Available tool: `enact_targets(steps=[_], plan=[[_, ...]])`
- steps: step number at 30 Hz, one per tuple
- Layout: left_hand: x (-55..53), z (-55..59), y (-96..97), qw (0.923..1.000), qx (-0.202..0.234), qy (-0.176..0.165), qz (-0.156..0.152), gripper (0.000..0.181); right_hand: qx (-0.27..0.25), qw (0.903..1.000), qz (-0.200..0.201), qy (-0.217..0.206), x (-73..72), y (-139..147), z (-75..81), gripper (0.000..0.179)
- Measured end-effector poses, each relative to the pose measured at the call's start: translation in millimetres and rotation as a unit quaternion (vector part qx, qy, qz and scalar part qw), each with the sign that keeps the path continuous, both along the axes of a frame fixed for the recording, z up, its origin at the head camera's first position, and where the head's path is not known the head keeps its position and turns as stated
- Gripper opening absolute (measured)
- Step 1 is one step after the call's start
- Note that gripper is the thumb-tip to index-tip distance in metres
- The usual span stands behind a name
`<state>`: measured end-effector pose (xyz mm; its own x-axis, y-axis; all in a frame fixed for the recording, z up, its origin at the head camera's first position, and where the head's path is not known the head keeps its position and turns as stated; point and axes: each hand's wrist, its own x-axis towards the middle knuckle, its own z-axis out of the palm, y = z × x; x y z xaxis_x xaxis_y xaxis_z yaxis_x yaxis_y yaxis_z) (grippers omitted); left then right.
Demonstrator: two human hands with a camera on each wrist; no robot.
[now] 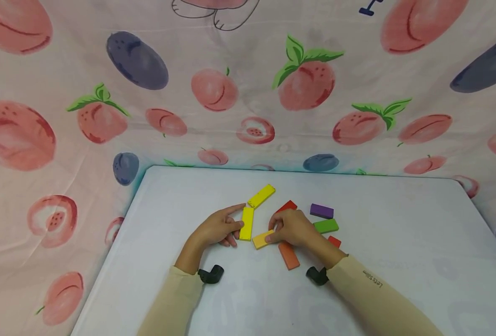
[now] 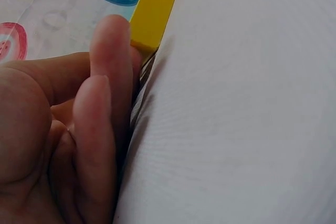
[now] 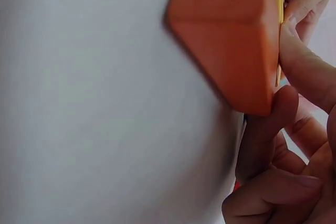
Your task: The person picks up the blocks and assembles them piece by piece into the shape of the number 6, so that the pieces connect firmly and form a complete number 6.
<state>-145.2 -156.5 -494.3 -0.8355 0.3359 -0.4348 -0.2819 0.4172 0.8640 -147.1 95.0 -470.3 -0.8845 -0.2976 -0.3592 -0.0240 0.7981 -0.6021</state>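
Observation:
In the head view, the left hand (image 1: 219, 227) lies beside an upright-pointing yellow block (image 1: 247, 224). Its thumb touches that block, and the index finger stretches toward the corner where a second yellow block (image 1: 262, 196) slants away. The left wrist view has the fingers next to the end of a yellow block (image 2: 152, 18). With thumb and fingers, the right hand (image 1: 294, 227) pinches a light orange block (image 1: 262, 239), whose left end is close to the yellow block's lower end. An orange block (image 1: 289, 255) lies just below this hand and looms large in the right wrist view.
Around the right hand and forearm lie a red block (image 1: 287, 206), a purple block (image 1: 321, 211), a green block (image 1: 326, 226) and another red block (image 1: 334, 241), partly hidden. The white table (image 1: 399, 224) meets a fruit-patterned cloth (image 1: 231, 46) at the back.

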Motion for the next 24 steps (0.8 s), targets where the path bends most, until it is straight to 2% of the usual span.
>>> enact_targets(steps=[12, 24], plan=[[0.6, 1.4, 0.1, 1.0, 0.002, 0.008, -0.005, 0.06, -0.011, 0.9997, 0.021, -0.009, -3.0, 3.2, -4.1, 0.023], [0.3, 2.1, 0.2, 1.0, -0.001, 0.005, -0.004, 0.06, 0.005, 0.9993, 0.034, -0.012, -3.7, 0.4, 2.3, 0.023]])
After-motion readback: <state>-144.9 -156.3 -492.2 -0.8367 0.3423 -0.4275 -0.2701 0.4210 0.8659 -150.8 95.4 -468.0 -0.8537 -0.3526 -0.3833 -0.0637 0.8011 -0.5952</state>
